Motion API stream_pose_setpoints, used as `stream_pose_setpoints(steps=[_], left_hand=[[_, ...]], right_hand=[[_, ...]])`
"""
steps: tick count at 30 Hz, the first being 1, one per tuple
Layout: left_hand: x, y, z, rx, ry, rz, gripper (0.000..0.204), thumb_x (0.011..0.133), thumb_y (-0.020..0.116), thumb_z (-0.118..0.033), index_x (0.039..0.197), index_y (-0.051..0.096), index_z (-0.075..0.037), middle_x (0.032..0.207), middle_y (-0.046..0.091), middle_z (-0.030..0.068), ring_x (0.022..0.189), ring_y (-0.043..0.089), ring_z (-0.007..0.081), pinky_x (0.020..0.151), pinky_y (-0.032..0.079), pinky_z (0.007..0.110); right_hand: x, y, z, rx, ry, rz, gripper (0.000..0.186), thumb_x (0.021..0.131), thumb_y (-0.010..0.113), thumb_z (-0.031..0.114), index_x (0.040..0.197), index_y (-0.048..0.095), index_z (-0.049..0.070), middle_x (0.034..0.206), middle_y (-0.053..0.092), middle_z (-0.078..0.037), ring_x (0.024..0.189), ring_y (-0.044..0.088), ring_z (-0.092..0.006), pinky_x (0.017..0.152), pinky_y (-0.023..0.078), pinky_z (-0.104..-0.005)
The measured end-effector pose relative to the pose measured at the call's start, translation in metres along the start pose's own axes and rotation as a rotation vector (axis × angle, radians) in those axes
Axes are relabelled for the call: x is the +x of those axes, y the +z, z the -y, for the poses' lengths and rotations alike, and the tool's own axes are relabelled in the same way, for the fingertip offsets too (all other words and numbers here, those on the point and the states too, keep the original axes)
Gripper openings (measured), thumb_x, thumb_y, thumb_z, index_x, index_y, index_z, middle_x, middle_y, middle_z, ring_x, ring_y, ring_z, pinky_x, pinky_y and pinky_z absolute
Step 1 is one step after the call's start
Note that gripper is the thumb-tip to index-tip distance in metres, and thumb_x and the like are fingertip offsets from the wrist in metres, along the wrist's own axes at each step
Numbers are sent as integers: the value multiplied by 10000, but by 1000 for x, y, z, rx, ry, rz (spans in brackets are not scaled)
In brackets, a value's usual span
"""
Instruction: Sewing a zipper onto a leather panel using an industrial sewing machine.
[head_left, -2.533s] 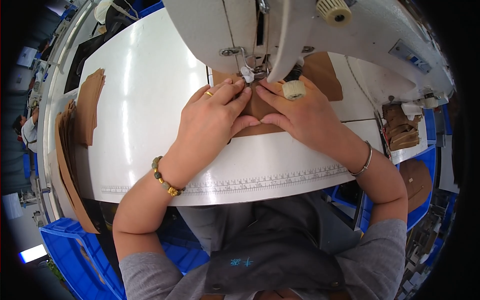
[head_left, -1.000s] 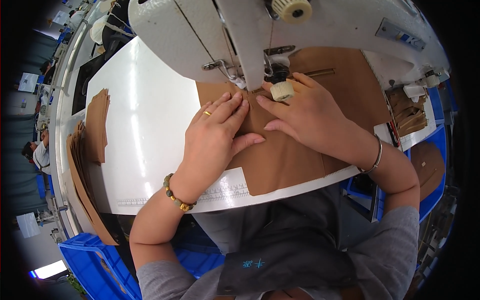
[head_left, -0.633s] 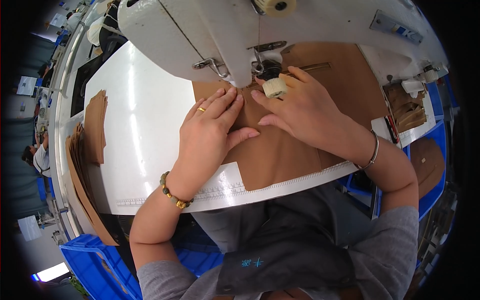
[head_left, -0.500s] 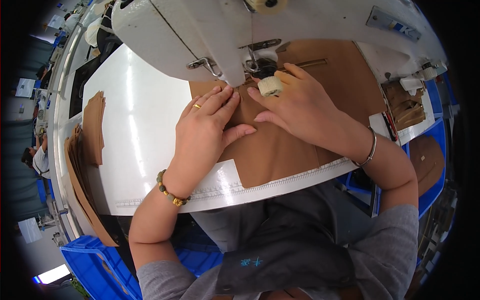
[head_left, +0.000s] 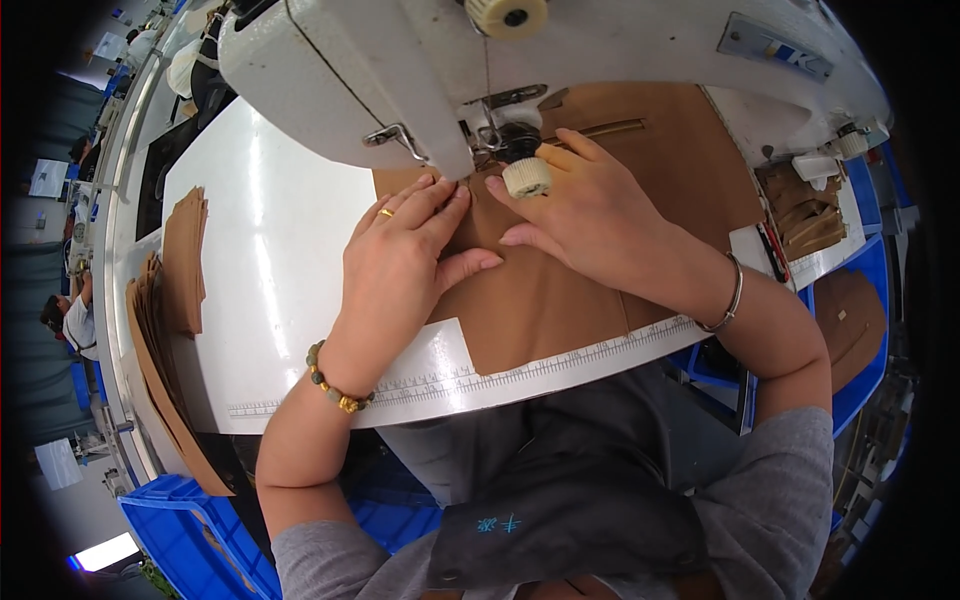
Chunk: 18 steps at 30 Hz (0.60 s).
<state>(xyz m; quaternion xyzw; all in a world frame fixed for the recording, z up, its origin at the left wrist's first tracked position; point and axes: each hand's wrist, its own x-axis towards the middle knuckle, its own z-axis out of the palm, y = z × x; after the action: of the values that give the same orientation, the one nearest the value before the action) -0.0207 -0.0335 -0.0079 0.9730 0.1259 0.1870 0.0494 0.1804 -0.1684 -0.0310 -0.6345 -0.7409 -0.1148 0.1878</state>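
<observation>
- Left hand: laid flat, palm down, fingers spread on the brown fabric panel; it presses the panel and clasps nothing, with fingertips just short of the needle area at its 1 o'clock
- Right hand: also flat and unclenched on the same panel, index finger reaching toward the presser foot; a pale thimble-like cap sits on one finger
- Brown fabric panel: lies on the white table top under the head of the white sewing machine, its near edge at 6 o'clock reaching the printed ruler strip along the table edge
- Progress, as a judgement: the panel's far portion, with a sewn slot visible at 12 o'clock of the right hand, already lies beyond the needle; a large part remains on the near side, so the seam appears mid-run
- A stack of cut brown pieces waits at 9 o'clock; more lie in a tray at 3 o'clock
- Blue bins stand below the table at 7 o'clock
</observation>
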Motion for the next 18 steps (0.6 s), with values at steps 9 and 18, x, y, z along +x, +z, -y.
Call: stream_pose_setpoints(steps=[9,18], left_hand=[[2,1,2,-16,-18,-14,609,771,840,-458,1190,779,-20,1273,739,107,1173,697,321,1004,551,416],[-1,1,1,16,-12,-8,630,810,792,-502,1227,767,-30,1305,732,112,1278,663,289,1046,527,398]], right_hand=[[23,-40,-18,103,200,-141,331,942,727,402,1037,802,94,983,761,-55,941,712,-243,905,535,-431],[24,-41,-35,151,320,-333,223,975,610,120,1032,818,62,884,788,-91,810,749,-267,748,557,-357]])
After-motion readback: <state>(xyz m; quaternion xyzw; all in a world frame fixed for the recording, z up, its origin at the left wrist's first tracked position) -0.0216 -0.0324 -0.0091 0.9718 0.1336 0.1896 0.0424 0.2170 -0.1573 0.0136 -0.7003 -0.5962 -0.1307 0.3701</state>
